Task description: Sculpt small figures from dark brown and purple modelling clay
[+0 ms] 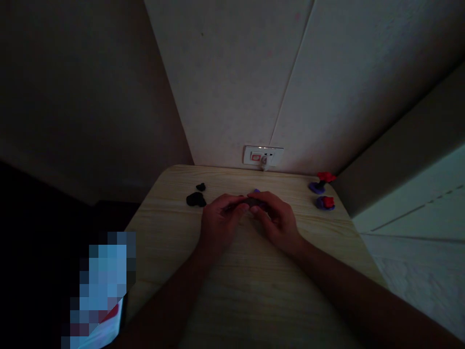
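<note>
Over the middle of the table, my left hand [221, 220] and my right hand [279, 219] meet at the fingertips. Both are closed, thumbs and fingers pinching a dark lump [250, 201] that looks like modelling clay. Much of it is covered by the fingers. Just behind my right fingers a bit of purple material [256, 191] shows. To the left of my left hand lie a larger black lump [195, 199] and a smaller black lump [201, 186], neither touched.
At the table's [232, 300] far right stand a red-topped piece [326, 177] on a purple base and a lower red and purple piece [326, 202]. A wall socket [275, 156] with a plug sits behind. A lit screen [103, 334] is at lower left.
</note>
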`<state>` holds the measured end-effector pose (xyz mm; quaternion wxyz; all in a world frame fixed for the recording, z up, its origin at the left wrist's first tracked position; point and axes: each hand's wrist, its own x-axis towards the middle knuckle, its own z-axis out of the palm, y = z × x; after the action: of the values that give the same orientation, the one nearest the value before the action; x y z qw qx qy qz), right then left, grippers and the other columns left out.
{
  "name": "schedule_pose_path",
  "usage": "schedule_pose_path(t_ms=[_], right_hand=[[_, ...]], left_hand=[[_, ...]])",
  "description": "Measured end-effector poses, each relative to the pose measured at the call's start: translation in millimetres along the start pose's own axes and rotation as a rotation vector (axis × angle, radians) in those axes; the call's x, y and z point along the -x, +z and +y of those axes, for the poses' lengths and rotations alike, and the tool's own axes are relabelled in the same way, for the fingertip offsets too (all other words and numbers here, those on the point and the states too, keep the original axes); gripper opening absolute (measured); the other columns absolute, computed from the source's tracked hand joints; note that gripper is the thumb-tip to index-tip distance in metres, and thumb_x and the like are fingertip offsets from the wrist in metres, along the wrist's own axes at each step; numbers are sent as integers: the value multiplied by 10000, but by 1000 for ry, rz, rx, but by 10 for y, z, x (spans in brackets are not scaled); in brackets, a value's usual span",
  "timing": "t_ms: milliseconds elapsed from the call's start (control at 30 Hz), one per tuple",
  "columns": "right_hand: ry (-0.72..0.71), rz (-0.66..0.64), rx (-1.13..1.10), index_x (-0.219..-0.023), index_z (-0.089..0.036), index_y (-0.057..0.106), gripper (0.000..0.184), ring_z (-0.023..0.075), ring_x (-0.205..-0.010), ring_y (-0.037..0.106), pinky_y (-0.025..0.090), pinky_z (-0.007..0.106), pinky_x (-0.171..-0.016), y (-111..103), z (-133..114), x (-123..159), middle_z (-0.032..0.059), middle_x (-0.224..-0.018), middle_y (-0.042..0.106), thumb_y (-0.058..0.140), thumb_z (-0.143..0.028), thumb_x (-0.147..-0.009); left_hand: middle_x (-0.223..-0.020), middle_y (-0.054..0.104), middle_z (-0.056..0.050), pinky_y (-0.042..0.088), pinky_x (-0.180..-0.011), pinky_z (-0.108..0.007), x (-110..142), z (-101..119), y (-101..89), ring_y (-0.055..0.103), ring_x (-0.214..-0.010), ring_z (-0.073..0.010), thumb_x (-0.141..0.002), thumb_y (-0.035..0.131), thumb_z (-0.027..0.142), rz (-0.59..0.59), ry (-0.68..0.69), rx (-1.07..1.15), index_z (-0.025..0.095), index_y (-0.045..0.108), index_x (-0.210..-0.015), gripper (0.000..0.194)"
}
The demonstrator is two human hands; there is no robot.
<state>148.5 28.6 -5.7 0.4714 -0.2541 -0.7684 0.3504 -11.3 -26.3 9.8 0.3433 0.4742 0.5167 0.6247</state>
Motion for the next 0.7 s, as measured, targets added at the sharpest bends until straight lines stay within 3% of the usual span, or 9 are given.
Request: schedule_pose_path(t_ms=[100,233,467,567,700], right_hand=[[36,-10,-32,-1205,-239,643,245,187,-872,694,594,319,-736,13,-28,3,78,-1068,716,600,-326,-979],[96,-64,-120,-1217,-237,612,278,180,-756,674,579,320,-680,35,-87,19,56,-928,706,495,-401,-1026],[131,-123,-91,-1457,-250,379,436,202,-853,703,581,377,-782,32,-72,53,76,-1031,725,422,-409,-1053],[57,-96,56,-1476,-251,358,458,220,-950,711,586,384,-802,-2,-83,35,109,-1118,722,462,-343,-1040],[-191,45,225,-1392,-251,499,425,218,-955,677,595,360,-747,-51,-116,-19,126,-1159,669,554,-218,-971]], left_hand=[[-882,732,-45,540,-795,-307,5,9,20,677,-838,-174,-811,766,305,15,2,18,188,769,-890,141],[-883,694,-30,521,-698,-276,6,66,71,636,-759,-150,-705,848,333,13,-30,105,184,728,-871,253],[-994,688,-52,504,-805,-305,-1,22,66,618,-869,-173,-771,807,351,-74,39,-19,208,730,-1003,283],[-982,712,-63,504,-871,-333,22,-19,73,648,-929,-200,-798,785,362,-66,-3,-11,198,686,-1006,283],[-1004,718,-74,525,-838,-333,67,-12,98,671,-914,-205,-838,737,375,-104,-44,90,201,633,-1052,295]])
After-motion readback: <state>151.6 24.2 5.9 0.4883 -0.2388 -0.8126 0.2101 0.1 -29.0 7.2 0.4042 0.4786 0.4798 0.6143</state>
